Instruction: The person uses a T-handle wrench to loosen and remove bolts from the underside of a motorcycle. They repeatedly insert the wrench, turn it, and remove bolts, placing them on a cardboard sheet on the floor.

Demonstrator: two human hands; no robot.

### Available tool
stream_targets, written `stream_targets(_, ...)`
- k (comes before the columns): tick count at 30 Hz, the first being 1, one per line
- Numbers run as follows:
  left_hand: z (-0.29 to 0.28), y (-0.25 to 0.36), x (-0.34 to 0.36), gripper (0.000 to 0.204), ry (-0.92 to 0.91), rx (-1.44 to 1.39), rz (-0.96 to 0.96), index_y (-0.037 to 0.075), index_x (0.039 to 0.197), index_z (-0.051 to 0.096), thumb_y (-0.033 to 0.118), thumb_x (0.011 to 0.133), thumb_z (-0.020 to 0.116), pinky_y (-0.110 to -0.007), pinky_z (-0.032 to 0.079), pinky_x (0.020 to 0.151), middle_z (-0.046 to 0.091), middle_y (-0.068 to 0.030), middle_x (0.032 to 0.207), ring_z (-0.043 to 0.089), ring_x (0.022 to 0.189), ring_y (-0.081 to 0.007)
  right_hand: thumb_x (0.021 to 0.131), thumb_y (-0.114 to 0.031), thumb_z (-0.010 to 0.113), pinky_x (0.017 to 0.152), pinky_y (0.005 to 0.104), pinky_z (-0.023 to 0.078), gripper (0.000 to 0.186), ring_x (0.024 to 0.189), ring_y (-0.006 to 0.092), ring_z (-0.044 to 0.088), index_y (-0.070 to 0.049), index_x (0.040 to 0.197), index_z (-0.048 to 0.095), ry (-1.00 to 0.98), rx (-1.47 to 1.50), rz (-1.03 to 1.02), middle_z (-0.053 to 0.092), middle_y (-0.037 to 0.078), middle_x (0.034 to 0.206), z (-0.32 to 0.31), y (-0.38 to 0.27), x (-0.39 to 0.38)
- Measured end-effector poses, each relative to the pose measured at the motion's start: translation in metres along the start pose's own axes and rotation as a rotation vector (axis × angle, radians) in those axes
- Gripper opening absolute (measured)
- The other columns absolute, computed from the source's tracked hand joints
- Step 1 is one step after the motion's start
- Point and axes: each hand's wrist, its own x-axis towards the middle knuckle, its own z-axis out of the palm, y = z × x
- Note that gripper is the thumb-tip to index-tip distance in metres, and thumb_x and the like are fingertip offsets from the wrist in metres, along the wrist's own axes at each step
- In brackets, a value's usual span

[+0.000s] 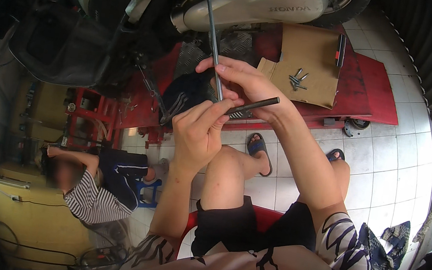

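Observation:
A long steel T-handle wrench [214,39] points up toward the underside of the motorbike, its tip near the silver side cover [254,6]. My left hand [198,130] is closed around the wrench's dark crossbar [258,105], one end of which sticks out to the right. Higher up, my right hand [242,81] holds the shaft between its fingers, just above the crossbar. Whether the tip sits on a fastener I cannot tell. Several loose bolts [298,80] lie on a flat piece of cardboard [311,52] to the right of my hands.
The cardboard rests on a red lift platform [371,92], with a black-and-red object [340,50] at its edge. A dark cloth [183,95] lies by my left hand. Another person in a striped shirt [101,202] sits at the lower left, near a yellow cabinet [37,210].

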Motion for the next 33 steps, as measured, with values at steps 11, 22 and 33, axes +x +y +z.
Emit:
stream_targets(11, -0.044, -0.020, 0.007, 0.009, -0.071, 0.087, 0.049, 0.004, 0.089, 0.065, 0.007, 0.082, 0.061, -0.032, 0.035, 0.046, 0.044, -0.0081, 0.059, 0.047, 0.050, -0.0239, 0.098, -0.024, 0.044, 0.050, 0.0194, 0.027, 0.036, 0.055, 0.0034, 0.033, -0.002, 0.126, 0.051, -0.023, -0.017, -0.030, 0.038, -0.004, 0.061, -0.003, -0.003, -0.003)
stream_targets(22, -0.082, -0.009, 0.037, 0.010, -0.193, 0.414, 0.217, 0.011, 0.082, 0.069, 0.013, 0.072, 0.069, -0.031, 0.030, 0.049, 0.044, -0.0025, 0.056, 0.044, 0.050, -0.0199, 0.100, -0.019, 0.042, 0.047, 0.0213, 0.026, 0.031, 0.052, 0.0048, 0.032, -0.004, 0.125, 0.052, -0.053, 0.073, -0.018, 0.039, -0.003, 0.061, -0.010, -0.009, -0.008)
stream_targets(33, -0.110, -0.005, 0.066, 0.016, -0.409, 0.519, 0.308, 0.014, 0.078, 0.069, 0.015, 0.062, 0.069, -0.032, 0.033, 0.049, 0.046, -0.0011, 0.056, 0.047, 0.053, -0.0202, 0.098, -0.024, 0.046, 0.043, 0.0199, 0.024, 0.036, 0.046, 0.0044, 0.030, 0.001, 0.123, 0.051, 0.006, 0.054, -0.052, 0.037, -0.002, 0.057, -0.017, -0.009, -0.008)
